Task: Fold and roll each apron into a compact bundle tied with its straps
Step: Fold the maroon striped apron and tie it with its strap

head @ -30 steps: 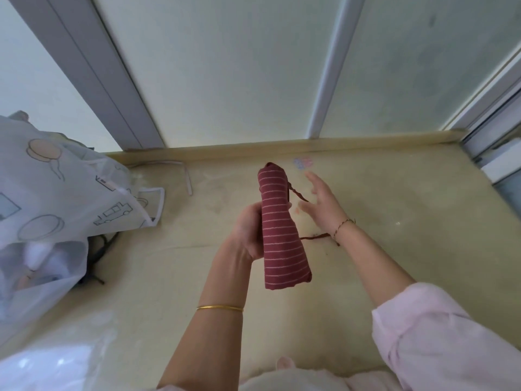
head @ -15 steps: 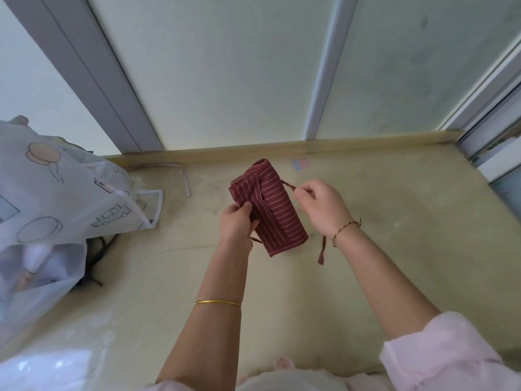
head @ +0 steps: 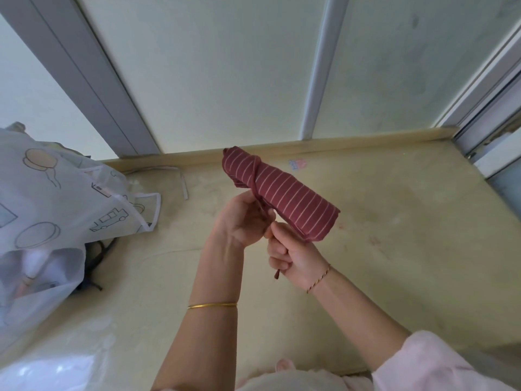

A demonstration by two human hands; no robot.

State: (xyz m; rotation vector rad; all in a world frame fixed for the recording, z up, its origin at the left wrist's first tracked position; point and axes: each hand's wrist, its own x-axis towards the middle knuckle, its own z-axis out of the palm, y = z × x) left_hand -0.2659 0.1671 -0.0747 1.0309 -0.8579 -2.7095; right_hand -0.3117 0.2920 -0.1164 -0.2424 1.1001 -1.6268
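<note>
A dark red apron with thin white stripes (head: 290, 194) is rolled into a tight bundle and held in the air, tilted from upper left to lower right. A strap of the same cloth (head: 255, 176) loops once around its upper end. My left hand (head: 242, 218) grips the strap just under the roll. Below the roll, my right hand (head: 294, 256) is curled round the strap's free end, whose tip (head: 276, 274) sticks out beneath the fist.
A white translucent apron printed with cartoon pictures (head: 64, 201) lies heaped at the left over a plastic bag (head: 33, 280). The yellowish floor (head: 394, 263) ends at a baseboard (head: 352, 143) below frosted glass panels.
The roll has swung from pointing toward me to lying slanted to the right. The strap now loops around its upper end, and my right hand has dropped below the roll, pulling the strap.
</note>
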